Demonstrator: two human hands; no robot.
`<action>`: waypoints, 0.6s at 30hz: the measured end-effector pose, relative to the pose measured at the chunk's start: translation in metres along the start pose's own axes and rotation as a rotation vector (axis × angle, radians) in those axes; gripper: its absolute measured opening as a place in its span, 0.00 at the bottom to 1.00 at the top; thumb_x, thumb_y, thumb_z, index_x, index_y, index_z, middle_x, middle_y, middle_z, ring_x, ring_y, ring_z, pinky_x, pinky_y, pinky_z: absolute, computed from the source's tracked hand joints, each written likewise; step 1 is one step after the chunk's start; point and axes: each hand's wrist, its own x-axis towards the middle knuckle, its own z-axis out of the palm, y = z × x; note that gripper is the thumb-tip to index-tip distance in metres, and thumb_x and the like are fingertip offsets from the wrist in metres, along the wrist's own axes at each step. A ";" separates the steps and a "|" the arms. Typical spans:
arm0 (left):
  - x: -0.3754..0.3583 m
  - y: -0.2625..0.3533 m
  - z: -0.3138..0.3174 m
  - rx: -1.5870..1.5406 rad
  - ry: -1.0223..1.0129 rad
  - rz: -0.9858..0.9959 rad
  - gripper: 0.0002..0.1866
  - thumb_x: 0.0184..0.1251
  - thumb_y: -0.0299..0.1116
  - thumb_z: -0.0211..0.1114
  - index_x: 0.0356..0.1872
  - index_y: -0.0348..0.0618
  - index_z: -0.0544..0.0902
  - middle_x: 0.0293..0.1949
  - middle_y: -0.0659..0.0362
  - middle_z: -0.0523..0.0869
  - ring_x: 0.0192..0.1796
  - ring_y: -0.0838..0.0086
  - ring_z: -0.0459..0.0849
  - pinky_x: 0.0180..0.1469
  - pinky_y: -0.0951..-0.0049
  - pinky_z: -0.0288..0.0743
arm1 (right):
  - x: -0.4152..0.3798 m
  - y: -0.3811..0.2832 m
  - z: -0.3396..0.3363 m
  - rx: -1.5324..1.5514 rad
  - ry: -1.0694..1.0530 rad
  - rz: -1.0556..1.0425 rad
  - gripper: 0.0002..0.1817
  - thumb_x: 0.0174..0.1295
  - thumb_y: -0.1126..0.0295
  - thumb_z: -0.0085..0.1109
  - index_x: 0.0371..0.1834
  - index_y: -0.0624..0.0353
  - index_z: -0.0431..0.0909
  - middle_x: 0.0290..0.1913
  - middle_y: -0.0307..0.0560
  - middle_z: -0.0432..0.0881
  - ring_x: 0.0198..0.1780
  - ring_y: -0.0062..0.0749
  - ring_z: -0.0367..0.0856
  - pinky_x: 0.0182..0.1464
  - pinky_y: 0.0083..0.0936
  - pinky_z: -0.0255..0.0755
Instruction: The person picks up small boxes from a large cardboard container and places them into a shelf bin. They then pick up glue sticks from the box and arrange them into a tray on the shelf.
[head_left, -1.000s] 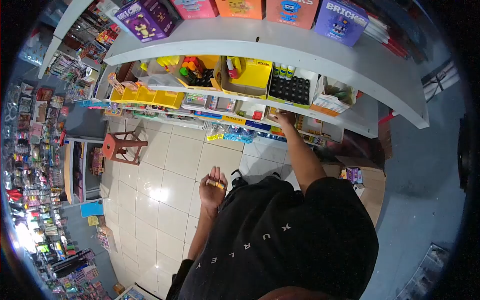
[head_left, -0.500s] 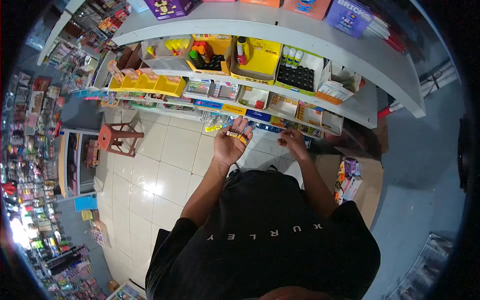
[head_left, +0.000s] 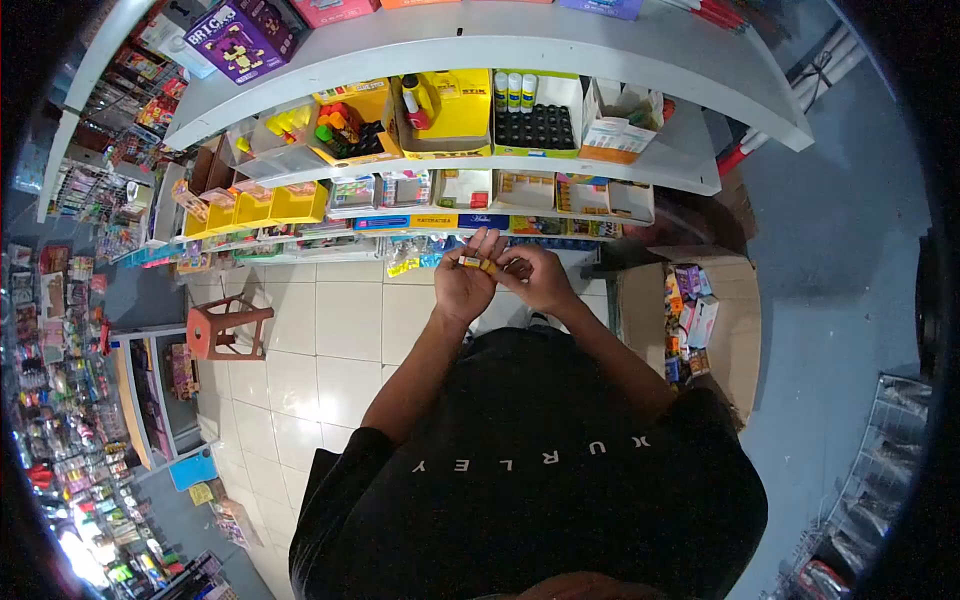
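My left hand [head_left: 464,290] is palm up in front of the lower shelf, fingers pointing toward it. Across its fingers lies a small yellow block with a white band [head_left: 476,263], like a wrapped eraser; its exact kind is too small to tell. From the right, my right hand [head_left: 540,280] meets it, thumb and fingers pinched at the block's right end. Just beyond my hands, white trays [head_left: 527,205] on the shelf hold similar small yellow-orange blocks [head_left: 582,196] and other small goods.
Above are a yellow box [head_left: 447,115] with glue bottles and a box of glue sticks [head_left: 514,92]. Yellow bins [head_left: 255,209] line the shelf's left. A red stool [head_left: 228,328] stands left on the tiles. An opened carton [head_left: 735,340] with small packages sits at right.
My right hand has moved left to the block in my left hand. Only one block shows clearly now, where two showed before. The view has shifted, bringing the shelves leftward.
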 end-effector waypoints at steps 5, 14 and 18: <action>-0.003 0.000 -0.002 0.036 -0.036 -0.029 0.28 0.61 0.40 0.57 0.62 0.41 0.75 0.64 0.52 0.77 0.70 0.58 0.68 0.73 0.58 0.57 | 0.004 0.019 -0.009 0.009 -0.037 0.079 0.11 0.61 0.70 0.66 0.43 0.65 0.82 0.37 0.49 0.86 0.37 0.30 0.87 0.42 0.27 0.80; 0.007 -0.008 -0.024 0.060 -0.014 0.044 0.25 0.63 0.41 0.53 0.59 0.39 0.77 0.64 0.50 0.76 0.68 0.55 0.70 0.72 0.51 0.58 | 0.013 0.002 -0.010 -0.221 -0.172 -0.159 0.15 0.51 0.74 0.69 0.44 0.62 0.83 0.44 0.54 0.82 0.48 0.49 0.80 0.52 0.42 0.74; 0.008 -0.007 -0.025 0.074 0.008 0.049 0.26 0.66 0.40 0.48 0.62 0.40 0.74 0.65 0.50 0.75 0.68 0.55 0.70 0.71 0.51 0.59 | 0.017 0.002 -0.011 -0.279 -0.238 -0.128 0.16 0.52 0.72 0.70 0.44 0.63 0.82 0.41 0.55 0.82 0.45 0.48 0.81 0.49 0.39 0.76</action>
